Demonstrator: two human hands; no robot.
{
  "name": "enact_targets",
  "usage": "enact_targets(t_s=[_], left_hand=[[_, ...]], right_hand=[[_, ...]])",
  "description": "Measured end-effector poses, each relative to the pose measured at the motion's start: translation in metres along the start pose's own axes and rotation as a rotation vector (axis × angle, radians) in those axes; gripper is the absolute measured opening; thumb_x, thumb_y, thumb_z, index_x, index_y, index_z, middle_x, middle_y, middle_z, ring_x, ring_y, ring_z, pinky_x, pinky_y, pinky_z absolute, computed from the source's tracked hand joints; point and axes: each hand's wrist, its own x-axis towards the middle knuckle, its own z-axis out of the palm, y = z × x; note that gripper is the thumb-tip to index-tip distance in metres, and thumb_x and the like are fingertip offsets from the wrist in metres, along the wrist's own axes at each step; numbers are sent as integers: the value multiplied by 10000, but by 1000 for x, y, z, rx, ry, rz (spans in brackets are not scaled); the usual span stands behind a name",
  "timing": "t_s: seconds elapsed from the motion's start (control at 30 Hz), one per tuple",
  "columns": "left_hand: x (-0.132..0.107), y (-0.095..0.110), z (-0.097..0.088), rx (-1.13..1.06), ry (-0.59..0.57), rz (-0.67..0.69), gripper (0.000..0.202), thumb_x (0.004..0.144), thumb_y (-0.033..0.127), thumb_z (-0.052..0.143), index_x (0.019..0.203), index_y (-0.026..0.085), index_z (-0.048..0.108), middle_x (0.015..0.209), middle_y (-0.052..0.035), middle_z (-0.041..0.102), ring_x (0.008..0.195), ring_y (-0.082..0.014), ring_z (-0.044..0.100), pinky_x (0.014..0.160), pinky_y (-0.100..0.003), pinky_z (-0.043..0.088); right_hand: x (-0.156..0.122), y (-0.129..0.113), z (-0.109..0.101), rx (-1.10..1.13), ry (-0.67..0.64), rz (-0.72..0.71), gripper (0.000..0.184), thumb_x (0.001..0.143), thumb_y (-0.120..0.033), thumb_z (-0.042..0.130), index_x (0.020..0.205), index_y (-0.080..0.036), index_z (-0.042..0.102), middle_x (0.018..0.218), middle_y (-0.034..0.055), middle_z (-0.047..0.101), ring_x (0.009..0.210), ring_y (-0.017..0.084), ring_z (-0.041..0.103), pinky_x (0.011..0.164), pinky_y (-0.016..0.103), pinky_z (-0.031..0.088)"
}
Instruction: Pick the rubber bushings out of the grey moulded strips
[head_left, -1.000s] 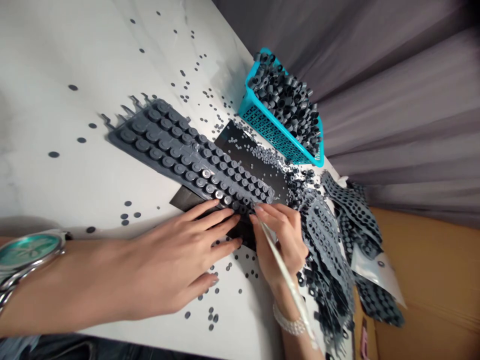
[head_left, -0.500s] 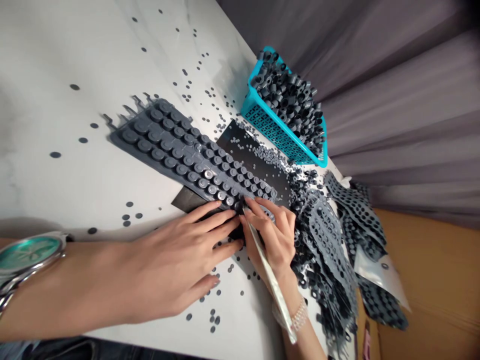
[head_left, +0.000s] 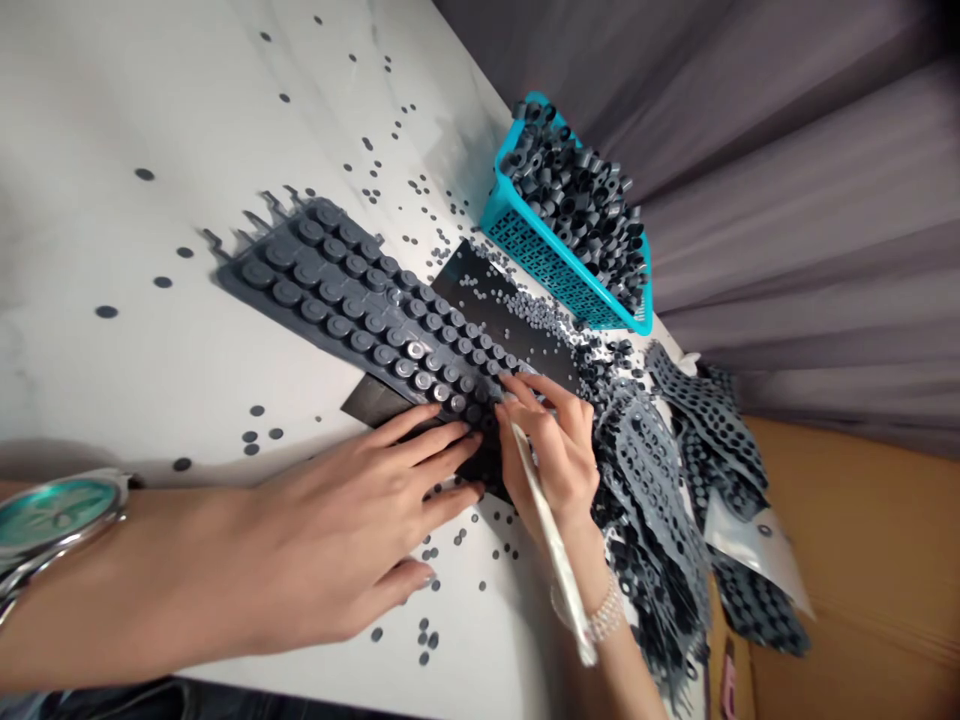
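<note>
A grey rubber sheet (head_left: 345, 290) studded with round buttons lies slantwise on the white table (head_left: 112, 120), partly over a black board (head_left: 487, 295). My left hand (head_left: 360, 520) lies flat with fingers stretched out, fingertips resting on the sheet's near edge and the black board. My right hand (head_left: 551, 450) is closed in a pinch on a thin white stick (head_left: 555, 545), whose tip touches a button near the sheet's right end. A watch (head_left: 56, 510) is on my left wrist and a bead bracelet (head_left: 600, 620) on my right.
A turquoise basket (head_left: 540, 255) heaped with dark rubber rings stands behind the sheet. A pile of punched-out grey rubber sheets (head_left: 667, 480) lies to the right at the table's edge. Small round offcuts (head_left: 259, 435) are scattered about. A grey curtain (head_left: 787, 150) hangs beyond.
My right hand with the stick has shifted slightly along the sheet's near right end, from button to button. My left hand has stayed flat in place.
</note>
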Motion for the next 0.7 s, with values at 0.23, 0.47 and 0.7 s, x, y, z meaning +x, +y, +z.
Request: enact_targets(t_s=[0.23,0.47,0.7], left_hand=[[-1,0,7,-8,-29,-7,492,924,529,447,1300,238,573,1367,-43,590,1329,-254,442,1173,-415,143],[-2,0,7,6,-33,-12,490,912,542,460,1291,256,581,1396,-33,568,1354,-261,415,1174,-414,123],[-2,1,1,13,-9,9,494,909,527,472,1279,227,604,1336,-83,618,1273,-263,520,1126,-438,243]], right_hand=[[-10,-3,-2,68,-70,-31,163,854,-73,630,946,-187,559,1094,108,740,1070,237,663,822,372,451],[-10,-2,0,43,-127,-39,166,886,-84,570,1007,-197,563,1134,103,726,1118,222,634,858,373,451],[-4,5,14,-71,121,197,161,872,-59,560,937,-201,601,1079,95,722,1086,215,643,867,357,489]])
